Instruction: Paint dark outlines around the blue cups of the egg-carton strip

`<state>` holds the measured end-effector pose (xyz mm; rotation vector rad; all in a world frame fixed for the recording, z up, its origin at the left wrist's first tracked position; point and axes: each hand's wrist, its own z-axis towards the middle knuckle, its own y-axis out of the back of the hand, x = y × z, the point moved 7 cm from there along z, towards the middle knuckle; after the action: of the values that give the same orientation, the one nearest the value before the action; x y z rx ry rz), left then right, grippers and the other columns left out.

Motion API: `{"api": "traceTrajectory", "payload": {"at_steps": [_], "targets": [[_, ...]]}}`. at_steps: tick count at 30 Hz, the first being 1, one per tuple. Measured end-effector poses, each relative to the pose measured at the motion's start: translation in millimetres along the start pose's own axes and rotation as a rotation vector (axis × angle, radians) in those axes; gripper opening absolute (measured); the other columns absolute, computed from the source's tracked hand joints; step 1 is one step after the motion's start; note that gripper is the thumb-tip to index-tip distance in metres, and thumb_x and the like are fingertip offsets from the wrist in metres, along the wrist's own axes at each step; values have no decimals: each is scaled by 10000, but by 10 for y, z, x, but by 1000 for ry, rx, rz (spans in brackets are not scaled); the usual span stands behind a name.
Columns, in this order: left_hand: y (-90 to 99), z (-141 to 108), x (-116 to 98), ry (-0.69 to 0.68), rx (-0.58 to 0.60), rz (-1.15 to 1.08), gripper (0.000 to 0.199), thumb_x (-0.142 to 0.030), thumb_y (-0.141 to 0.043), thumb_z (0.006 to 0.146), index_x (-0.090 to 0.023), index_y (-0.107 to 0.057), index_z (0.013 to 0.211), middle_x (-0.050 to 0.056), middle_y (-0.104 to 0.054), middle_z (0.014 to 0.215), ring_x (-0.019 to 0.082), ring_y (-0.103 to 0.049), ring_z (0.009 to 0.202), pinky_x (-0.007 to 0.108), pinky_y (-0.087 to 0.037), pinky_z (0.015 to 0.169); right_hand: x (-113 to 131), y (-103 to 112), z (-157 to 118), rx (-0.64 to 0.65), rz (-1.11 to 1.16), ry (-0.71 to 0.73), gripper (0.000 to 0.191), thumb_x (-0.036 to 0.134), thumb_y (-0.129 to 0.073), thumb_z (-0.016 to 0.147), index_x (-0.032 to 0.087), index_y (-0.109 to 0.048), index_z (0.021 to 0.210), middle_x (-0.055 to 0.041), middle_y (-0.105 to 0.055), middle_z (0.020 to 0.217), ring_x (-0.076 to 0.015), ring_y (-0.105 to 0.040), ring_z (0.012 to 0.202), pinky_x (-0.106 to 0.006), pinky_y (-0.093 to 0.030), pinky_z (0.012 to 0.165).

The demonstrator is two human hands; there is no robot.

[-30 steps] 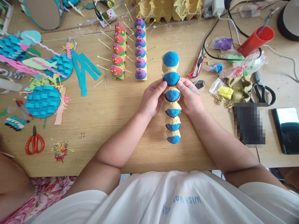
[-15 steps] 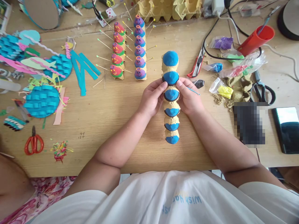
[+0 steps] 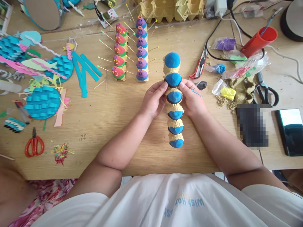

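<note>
Between my two hands is a long strip of egg-carton cups [image 3: 175, 97], tan with blue clay on each cup and dark edging along several of them. My left hand [image 3: 154, 98] pinches its left side at the second cup from the top. On the opposite side, my right hand [image 3: 192, 98] grips the same cup, thumb on its edge. A thin blue tool [image 3: 196, 92] pokes out beside my right hand. Farther back stand a red and green cup strip [image 3: 119, 50] and a purple and blue one [image 3: 142, 52], both with pins stuck in them.
Right of my hands are a red cutter [image 3: 201, 64], clay bags [image 3: 227, 93], black scissors [image 3: 266, 94], a red cup [image 3: 260, 41] and a phone [image 3: 290, 132]. Red scissors [image 3: 34, 143] and blue woven paper [image 3: 42, 102] lie left. A person's arm [image 3: 14, 189] is at lower left.
The lower end of the blue cup strip has swung slightly to the right and down. Both my hands keep their hold on it.
</note>
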<state>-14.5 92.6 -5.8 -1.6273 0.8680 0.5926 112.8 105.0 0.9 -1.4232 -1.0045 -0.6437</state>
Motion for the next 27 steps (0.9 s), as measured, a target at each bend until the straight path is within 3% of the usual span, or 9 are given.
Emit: {"api": "traceTrajectory", "payload": {"at_steps": [8, 12, 17, 24, 27], "targets": [[-13, -28, -11, 58, -28, -17, 274, -483, -749, 1020, -215, -774, 1068, 17, -840, 1065, 219, -814, 1152, 276, -681, 872, 26, -46, -3, 105, 44, 17, 399, 610, -895, 808, 289, -731, 980, 14, -795, 922, -206, -785, 1003, -369, -681, 896], [-36, -45, -7, 79, -14, -8, 277, -490, -716, 1040, -221, -771, 1069, 5, -837, 1035, 198, -830, 1064, 260, -682, 815, 18, -16, -8, 63, 12, 3, 401, 633, -862, 836, 282, -699, 940, 12, -771, 891, -210, -781, 1004, -366, -675, 870], [-37, -47, 20, 97, 14, -18, 353, -581, -694, 1026, -242, -771, 1087, 15, -833, 998, 210, -838, 1016, 283, -696, 796, 10, -4, -9, 58, 8, -8, 399, 629, -866, 826, 288, -682, 920, 28, -747, 856, -182, -752, 870, -340, -659, 780], [-77, -60, -37, 31, 35, -8, 251, -454, -748, 1018, -219, -754, 932, -7, -813, 886, 150, -805, 782, 236, -640, 660, -15, -2, 9, 95, 60, -18, 400, 614, -877, 809, 276, -696, 923, 22, -746, 864, -164, -715, 799, -321, -644, 747], [-67, -65, -24, 52, 27, -5, 242, -467, -746, 1017, -232, -761, 961, -13, -812, 909, 162, -815, 824, 263, -662, 713, -22, 11, 11, 88, 66, -7, 375, 585, -883, 820, 280, -694, 927, 31, -742, 875, -162, -732, 848, -319, -645, 784]]}}
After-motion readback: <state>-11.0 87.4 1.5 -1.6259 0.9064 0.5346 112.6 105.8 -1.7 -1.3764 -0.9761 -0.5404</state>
